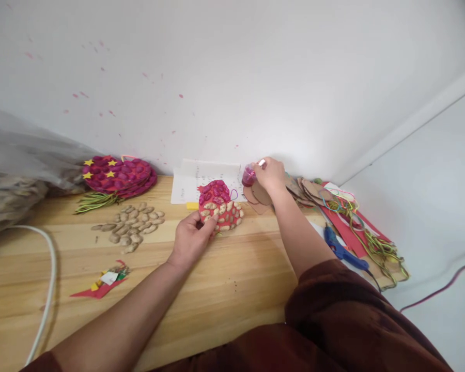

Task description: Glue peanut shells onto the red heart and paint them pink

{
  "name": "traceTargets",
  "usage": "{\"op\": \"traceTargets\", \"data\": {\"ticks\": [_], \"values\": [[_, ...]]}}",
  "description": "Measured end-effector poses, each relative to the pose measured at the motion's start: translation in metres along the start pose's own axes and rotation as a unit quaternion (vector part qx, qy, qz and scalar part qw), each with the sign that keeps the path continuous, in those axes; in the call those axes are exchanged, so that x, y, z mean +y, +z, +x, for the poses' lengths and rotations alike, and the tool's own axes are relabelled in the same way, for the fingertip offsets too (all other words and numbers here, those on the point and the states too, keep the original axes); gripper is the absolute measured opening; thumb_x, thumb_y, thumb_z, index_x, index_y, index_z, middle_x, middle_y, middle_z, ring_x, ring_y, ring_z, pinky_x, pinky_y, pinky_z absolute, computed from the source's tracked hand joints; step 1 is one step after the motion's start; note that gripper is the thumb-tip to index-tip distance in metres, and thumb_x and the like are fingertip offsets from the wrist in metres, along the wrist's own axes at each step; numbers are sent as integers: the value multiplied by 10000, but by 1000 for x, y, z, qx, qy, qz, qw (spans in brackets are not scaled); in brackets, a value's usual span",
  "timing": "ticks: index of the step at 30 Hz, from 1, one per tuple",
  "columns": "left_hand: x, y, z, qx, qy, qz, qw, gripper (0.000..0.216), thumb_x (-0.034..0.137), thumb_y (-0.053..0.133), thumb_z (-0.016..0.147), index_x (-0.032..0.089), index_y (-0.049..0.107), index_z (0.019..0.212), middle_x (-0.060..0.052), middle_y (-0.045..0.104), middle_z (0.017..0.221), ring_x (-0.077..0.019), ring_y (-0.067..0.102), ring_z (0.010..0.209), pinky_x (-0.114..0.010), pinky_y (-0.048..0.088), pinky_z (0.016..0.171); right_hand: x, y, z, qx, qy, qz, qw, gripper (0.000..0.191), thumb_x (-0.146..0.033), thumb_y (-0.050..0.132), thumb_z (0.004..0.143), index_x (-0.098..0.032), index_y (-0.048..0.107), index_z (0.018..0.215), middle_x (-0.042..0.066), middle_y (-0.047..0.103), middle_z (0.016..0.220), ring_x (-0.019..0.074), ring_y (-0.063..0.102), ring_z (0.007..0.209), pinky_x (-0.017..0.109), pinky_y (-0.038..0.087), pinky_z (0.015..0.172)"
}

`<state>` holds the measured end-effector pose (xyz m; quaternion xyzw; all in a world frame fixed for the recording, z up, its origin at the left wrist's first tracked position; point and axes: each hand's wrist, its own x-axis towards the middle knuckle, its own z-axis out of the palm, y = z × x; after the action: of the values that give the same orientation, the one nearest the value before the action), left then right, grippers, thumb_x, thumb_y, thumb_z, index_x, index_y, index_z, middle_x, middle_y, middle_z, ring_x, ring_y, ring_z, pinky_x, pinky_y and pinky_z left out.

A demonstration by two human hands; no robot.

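My left hand (pixel 190 238) is closed on the edge of a red disc (pixel 229 216) studded with peanuts, its thumb on top. The peanuts on the near part are bare. Just behind it lies a magenta-painted peanut piece (pixel 215 191), which may be part of the same item; I cannot tell. My right hand (pixel 272 175) pinches a thin white handle (pixel 261 163), whose lower end is hidden at a clear cup of magenta paint (pixel 249 176). Brown cardboard discs (pixel 260 194) lie beneath that hand.
Loose peanuts (pixel 134 225), paper scraps (pixel 107 279) and a painted stack with stars (pixel 118 175) are at left, near a bag of peanuts (pixel 11 191) and a white cable (pixel 51 268). A blue glue gun (pixel 343 250), cords (pixel 375 245) and a written sheet (pixel 186 178) are also there.
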<state>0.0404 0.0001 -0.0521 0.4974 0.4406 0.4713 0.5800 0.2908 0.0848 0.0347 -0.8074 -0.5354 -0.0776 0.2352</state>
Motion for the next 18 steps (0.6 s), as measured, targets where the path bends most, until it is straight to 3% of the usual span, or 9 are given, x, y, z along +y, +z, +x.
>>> {"op": "traceTargets", "data": {"ticks": [9,18], "values": [[1,0,0,-1,2,11,1000,386,523,786,749,173,636,684,17,603,544,-117,510,514,-231,404,508,1,7,5,-29,18,-39,999,325,-489,645,913,-192,773,950,152,792,1048,344,678,1089,428,487,938],[1,0,0,-10,-2,5,1000,376,522,784,766,168,662,725,13,607,562,-124,521,536,-237,422,532,0,-4,0,-10,24,-1,1000,313,-486,626,926,-196,744,916,134,777,997,312,672,1028,425,477,900]]}}
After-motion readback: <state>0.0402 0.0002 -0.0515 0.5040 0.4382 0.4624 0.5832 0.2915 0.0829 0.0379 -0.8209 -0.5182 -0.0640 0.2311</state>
